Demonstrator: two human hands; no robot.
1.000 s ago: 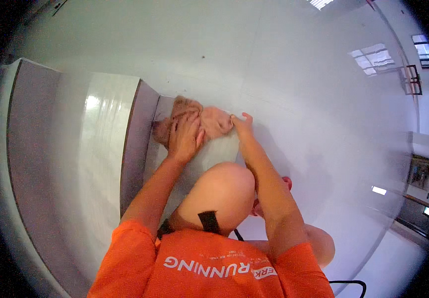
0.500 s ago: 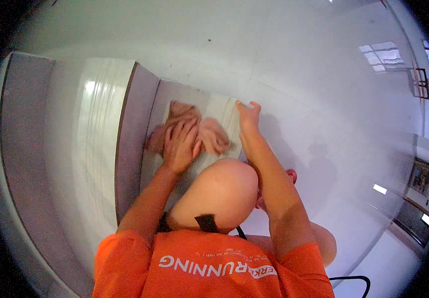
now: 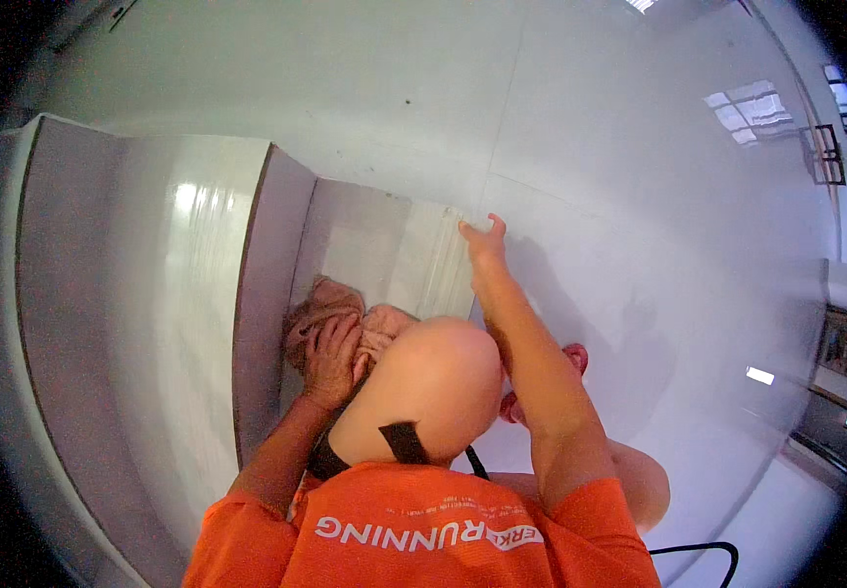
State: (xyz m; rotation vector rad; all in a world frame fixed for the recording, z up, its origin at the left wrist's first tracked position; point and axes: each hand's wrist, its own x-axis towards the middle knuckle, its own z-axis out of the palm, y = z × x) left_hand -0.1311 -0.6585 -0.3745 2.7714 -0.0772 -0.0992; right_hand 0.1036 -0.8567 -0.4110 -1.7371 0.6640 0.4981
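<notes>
A bunched pinkish-brown cloth (image 3: 330,299) lies on a pale ribbed stair step (image 3: 374,235), close to the riser on its left. My left hand (image 3: 330,358) presses down over the cloth, its fingers bent across the folds. Part of the cloth runs behind my bent knee (image 3: 433,363). At the step's right edge rests my right hand (image 3: 485,240), its arm stretched out straight. The thumb and a finger of that hand stand apart, with nothing seen between them; the other fingers are hidden.
To the left rises a higher glossy step (image 3: 188,216) with a grey riser (image 3: 271,245). A smooth pale surface (image 3: 619,225) extends beyond and right of the step. Framed openings (image 3: 756,110) and a wall picture (image 3: 843,343) appear far right.
My left hand has drawn the cloth back toward me along the step and slightly left, partly behind my knee. My right hand stays at the step's edge.
</notes>
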